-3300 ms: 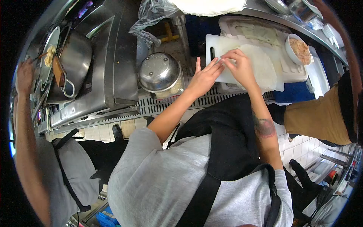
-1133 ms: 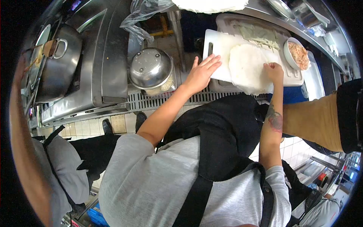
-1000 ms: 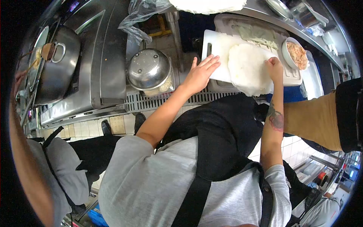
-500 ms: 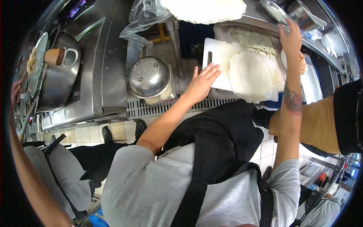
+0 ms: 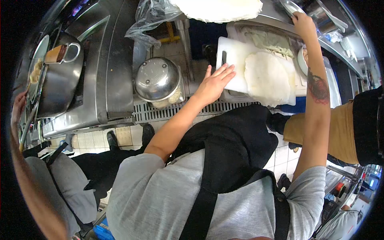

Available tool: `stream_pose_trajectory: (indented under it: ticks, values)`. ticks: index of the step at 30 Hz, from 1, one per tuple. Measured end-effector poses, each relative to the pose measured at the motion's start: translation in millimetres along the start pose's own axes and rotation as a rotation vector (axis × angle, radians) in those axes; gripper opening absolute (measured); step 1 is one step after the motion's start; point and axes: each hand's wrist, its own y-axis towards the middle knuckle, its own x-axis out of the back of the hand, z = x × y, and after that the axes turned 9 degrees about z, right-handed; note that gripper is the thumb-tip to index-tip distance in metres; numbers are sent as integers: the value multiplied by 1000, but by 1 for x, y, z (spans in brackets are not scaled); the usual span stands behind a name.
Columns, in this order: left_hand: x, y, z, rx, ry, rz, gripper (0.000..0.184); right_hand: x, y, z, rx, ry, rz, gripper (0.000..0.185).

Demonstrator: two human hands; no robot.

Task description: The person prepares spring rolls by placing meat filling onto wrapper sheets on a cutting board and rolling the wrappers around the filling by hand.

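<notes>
My left hand [image 5: 217, 83] lies with spread fingers on the near-left edge of a white cutting board [image 5: 233, 54], close to its handle slot. A pale, thin, flat sheet [image 5: 267, 78], apparently dough, covers the board's right part and hangs over its near edge. My right hand [image 5: 305, 26] reaches to the far right, its fingers curled at the rim of a shiny metal bowl [image 5: 291, 5]. Behind the board, a pale green sheet-like thing [image 5: 270, 41] rests in a tray. Beside my right forearm is a white bowl [image 5: 301, 64] with orange-brown contents.
An upturned metal pot [image 5: 158, 80] sits on a clear container [image 5: 175, 98]. Another large white sheet [image 5: 218, 10] is at the top, near a plastic bag [image 5: 150, 24]. A co-worker's hand [image 5: 19, 105] is by the stove [image 5: 92, 88]; another person's tan garment [image 5: 320, 130] is close on the right.
My right hand has moved slightly farther away and closed at the metal bowl's rim, uncovering more of the white bowl. My left hand has stayed on the board. The co-worker's food has shifted.
</notes>
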Motion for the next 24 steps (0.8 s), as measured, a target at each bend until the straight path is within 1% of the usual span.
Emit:
stream_pose_trajectory:
  ticks: [2, 3, 5, 8, 10, 12, 14, 17, 21, 24]
  values:
    - [3, -12, 3, 13, 39, 22, 72, 5, 1, -3, -16, 81, 15, 27]
    - [10, -17, 1, 22, 35, 31, 60, 8, -4, 1, 34, 53, -118, 28]
    - [15, -23, 2, 20, 34, 33, 61, 22, -23, 27, 135, -11, -383, 29]
    - [20, -32, 1, 26, 18, 38, 61, 34, -70, 78, 51, 59, -412, 33]
    - [20, -38, -1, 35, 8, 39, 61, 9, -109, 109, 123, 341, -410, 35]
    - [18, -40, -2, 23, 11, 20, 61, -17, -157, 149, 16, 506, -113, 34]
    - [19, -39, -3, 26, 28, 19, 61, -44, -188, 175, 60, 629, 173, 41]
    - [20, -40, -4, 26, 33, 14, 61, -72, -213, 184, 88, 375, 331, 61]
    - [18, -39, -3, 28, 33, 4, 62, -94, -209, 147, -123, 182, 433, 83]
    - [21, -40, -5, 29, -2, 6, 68, -85, -222, 127, -265, 125, 437, 84]
